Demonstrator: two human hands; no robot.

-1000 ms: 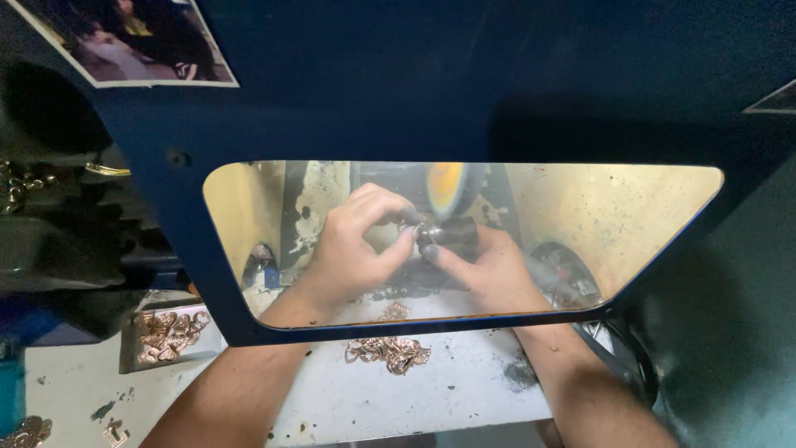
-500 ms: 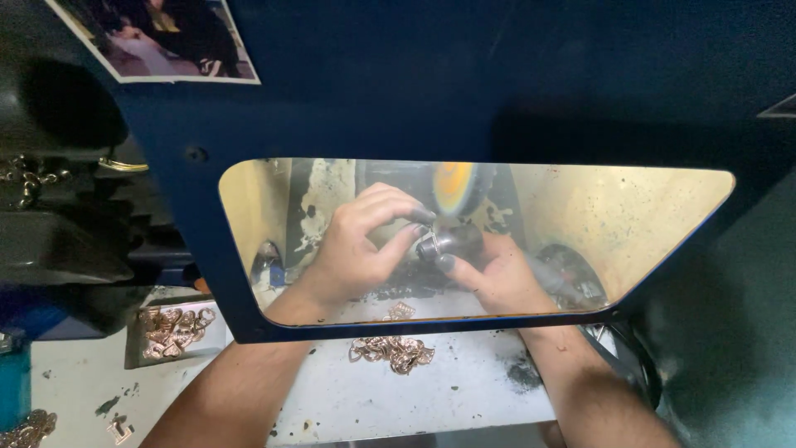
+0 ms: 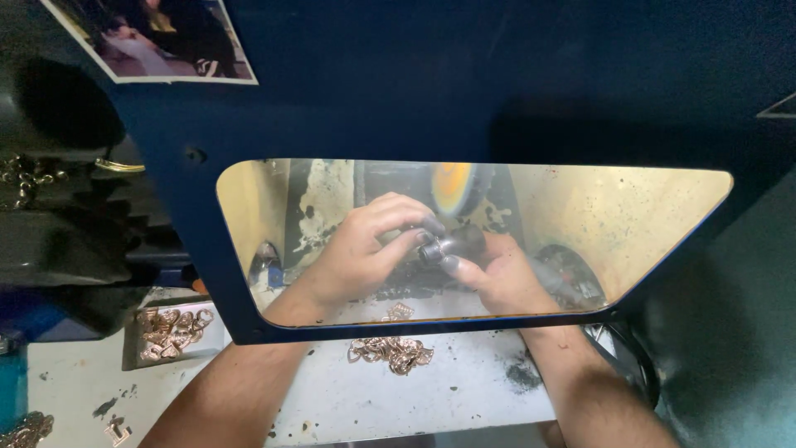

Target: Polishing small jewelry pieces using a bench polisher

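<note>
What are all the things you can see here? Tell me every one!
Dark blue metal guard panel: one, across the top and middle.
Clear window in the guard: one, yellowish inside, centre.
Spinning polishing wheel: one, orange-yellow, behind the window, above the hands.
Small dark round metal piece: one, held between both hands below the wheel.
Pile of coppery metal links: one, on the white speckled worktop, below the window.
Tray of coppery links: one, grey, at left.
Loose coppery links: a few, bottom left corner.
Photograph: one, stuck top left.
Left hand: one, gripping the dark piece.
Right hand: one, gripping the dark piece.
</note>
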